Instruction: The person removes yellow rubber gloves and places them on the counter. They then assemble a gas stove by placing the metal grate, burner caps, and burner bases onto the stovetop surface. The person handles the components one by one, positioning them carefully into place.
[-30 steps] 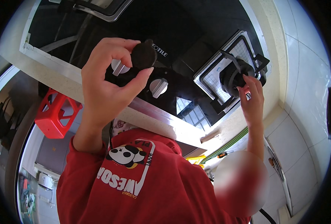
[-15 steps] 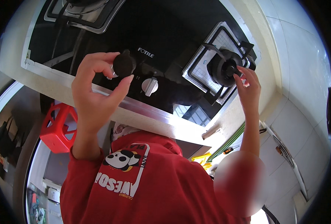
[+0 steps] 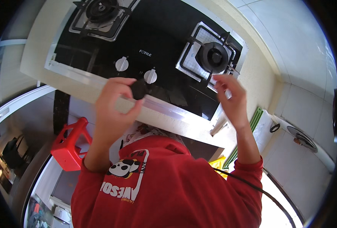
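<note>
In my left hand (image 3: 117, 108), thumb and fingers pinch a round black burner cap (image 3: 139, 89) by its edges, above the front edge of the gas stove (image 3: 164, 38). Two silver knobs, the left knob (image 3: 121, 64) and the right knob (image 3: 150, 76), sit on the black glass just beyond it. My right hand (image 3: 232, 99) is slightly blurred, at the near corner of the right burner (image 3: 213, 57). Its thumb and forefinger are apart, and I see nothing between them. A black pan support (image 3: 206, 81) with prongs surrounds that burner, which has a small dark centre.
The left burner (image 3: 101, 10) lies at the far left of the stove. A pale counter (image 3: 35, 64) frames the glass. A red plastic stool (image 3: 68, 152) stands below at left. A black cable (image 3: 263, 190) runs past my right arm; white tiles cover the wall (image 3: 297, 41).
My right hand has come away from the centre of the right burner toward me. My left hand has moved nearer the stove's front edge with the burner cap, uncovering the left knob. The view has shifted.
</note>
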The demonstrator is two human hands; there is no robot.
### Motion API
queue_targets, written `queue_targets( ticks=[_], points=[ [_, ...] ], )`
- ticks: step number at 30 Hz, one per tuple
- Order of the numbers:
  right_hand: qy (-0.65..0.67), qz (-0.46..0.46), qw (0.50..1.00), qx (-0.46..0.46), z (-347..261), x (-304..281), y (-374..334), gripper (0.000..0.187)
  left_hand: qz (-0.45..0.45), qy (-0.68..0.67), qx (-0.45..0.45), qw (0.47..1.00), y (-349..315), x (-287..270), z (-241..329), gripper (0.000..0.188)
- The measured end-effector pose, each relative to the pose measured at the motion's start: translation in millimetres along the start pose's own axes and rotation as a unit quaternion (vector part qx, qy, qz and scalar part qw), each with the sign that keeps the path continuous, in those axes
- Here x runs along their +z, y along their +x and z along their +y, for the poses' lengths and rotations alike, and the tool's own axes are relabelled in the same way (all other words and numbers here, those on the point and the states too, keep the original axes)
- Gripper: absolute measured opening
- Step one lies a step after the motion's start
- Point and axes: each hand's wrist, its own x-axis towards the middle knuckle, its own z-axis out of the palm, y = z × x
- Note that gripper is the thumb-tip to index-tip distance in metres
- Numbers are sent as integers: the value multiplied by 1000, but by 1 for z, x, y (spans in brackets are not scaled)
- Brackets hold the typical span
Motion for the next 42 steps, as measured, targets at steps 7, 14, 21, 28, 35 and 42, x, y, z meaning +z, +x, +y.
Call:
queue_targets(
  ticks=[7, 14, 21, 28, 35, 42],
  points=[
    [159, -127, 978, -47, -82, 25, -37, 41, -130, 2, 39, 991, -38, 16, 61, 32],
    [189, -165, 968, -9, -120, 50, -42, 35, -116, 67, 83, 988, -57, -12, 75, 34],
    [338, -196, 918, 71, -141, 98, -9, 32, -119, 60, 112, 985, -38, -65, 49, 35],
    [335, -59, 931, 131, -149, 121, 12, 25, -184, 29, 139, 973, 14, -118, -13, 32],
    [344, 206, 876, 268, -77, 82, -97, 21, -288, -92, 73, 950, 57, -109, -47, 34],
    [473, 578, 584, 318, 38, -35, -280, 14, -347, -114, 90, 927, 53, -24, -7, 32]
  ],
)
